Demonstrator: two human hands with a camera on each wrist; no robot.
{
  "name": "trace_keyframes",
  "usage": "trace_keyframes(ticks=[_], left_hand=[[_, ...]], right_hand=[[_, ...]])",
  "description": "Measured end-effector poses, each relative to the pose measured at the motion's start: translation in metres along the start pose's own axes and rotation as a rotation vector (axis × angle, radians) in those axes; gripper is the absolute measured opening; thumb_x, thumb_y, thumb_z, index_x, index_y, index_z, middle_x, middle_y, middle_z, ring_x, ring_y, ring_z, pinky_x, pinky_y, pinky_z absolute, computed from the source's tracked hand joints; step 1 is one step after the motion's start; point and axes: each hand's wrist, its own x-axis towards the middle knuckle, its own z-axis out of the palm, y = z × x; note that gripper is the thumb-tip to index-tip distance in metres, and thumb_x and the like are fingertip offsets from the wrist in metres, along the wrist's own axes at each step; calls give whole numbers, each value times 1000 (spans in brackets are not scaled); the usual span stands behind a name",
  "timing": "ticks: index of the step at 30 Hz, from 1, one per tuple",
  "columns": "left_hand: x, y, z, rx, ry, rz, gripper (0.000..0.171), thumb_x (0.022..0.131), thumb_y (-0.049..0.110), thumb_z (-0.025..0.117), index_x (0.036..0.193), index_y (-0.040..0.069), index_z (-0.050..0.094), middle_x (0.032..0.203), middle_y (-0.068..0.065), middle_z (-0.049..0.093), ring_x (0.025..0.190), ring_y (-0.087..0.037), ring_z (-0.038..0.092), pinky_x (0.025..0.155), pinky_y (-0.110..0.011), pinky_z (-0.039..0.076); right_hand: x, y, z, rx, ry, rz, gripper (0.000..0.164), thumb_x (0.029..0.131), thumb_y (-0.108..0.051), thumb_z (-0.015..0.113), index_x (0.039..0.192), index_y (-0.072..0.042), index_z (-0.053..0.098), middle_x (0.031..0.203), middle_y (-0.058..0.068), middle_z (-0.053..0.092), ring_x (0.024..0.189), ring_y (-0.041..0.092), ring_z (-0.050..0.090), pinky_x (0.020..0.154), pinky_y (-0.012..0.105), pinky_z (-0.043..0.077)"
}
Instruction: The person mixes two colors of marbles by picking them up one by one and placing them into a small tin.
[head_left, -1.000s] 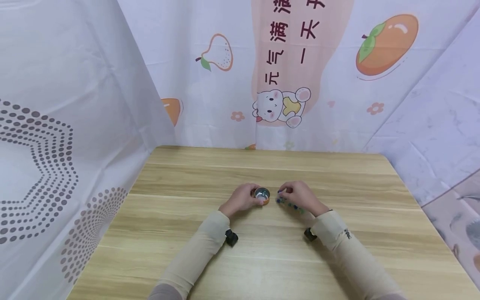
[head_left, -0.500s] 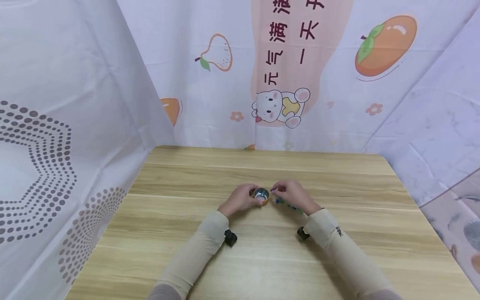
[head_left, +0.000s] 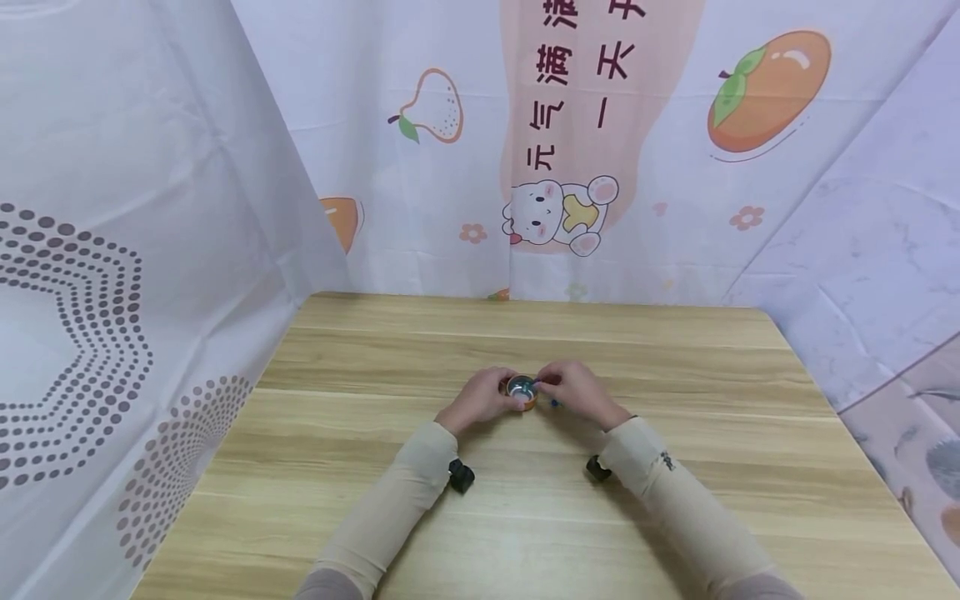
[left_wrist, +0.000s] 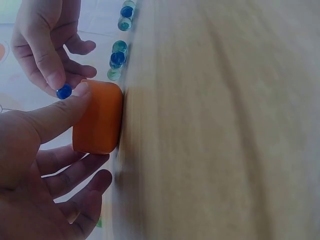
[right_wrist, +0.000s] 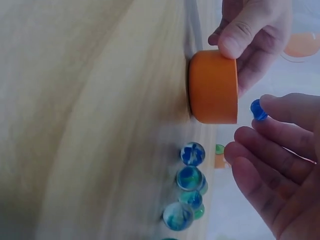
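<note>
My left hand [head_left: 480, 398] grips a small orange bowl [right_wrist: 215, 87] with a silvery inside, thumb at its rim and fingers on the opposite side. The bowl stands upright on the table. Just beyond its rim, my right hand [head_left: 576, 393] pinches a blue glass marble [right_wrist: 258, 110] between thumb and finger; the other fingers are loosely bent. In the left wrist view that marble is close to my left thumb tip. Several blue and green glass marbles [right_wrist: 190, 178] lie on the table beside the bowl, mostly hidden under my right hand in the head view.
The wood-grain table [head_left: 390, 350] extends around both hands. Behind it hangs a white printed curtain [head_left: 450, 183], and a dotted cloth [head_left: 180, 358] covers the left side. Each wrist carries a small black camera, one at the left cuff [head_left: 461, 476].
My right hand has lifted a marble from the group and carried it left to the bowl's rim. My left hand has stayed on the bowl.
</note>
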Motion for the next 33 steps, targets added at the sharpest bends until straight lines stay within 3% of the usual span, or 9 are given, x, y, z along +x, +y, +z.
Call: trace_keyframes(ticks=[13, 33], left_hand=[[-1, 1, -2, -13, 2, -6, 49, 82, 32, 79, 124, 12, 64, 121, -6, 67, 112, -23, 60, 99, -42, 46], [-1, -2, 0, 2, 8, 3, 47, 82, 31, 79, 124, 13, 65, 119, -5, 67, 111, -22, 60, 98, -41, 46]], right_hand=[[2, -1, 12, -42, 29, 30, 15, 89, -14, 70, 97, -3, 75, 95, 10, 74, 84, 19, 67, 76, 35, 55], [0, 0, 15, -71, 46, 51, 15, 89, -15, 71, 99, -4, 75, 95, 9, 74, 80, 14, 64, 70, 30, 53]])
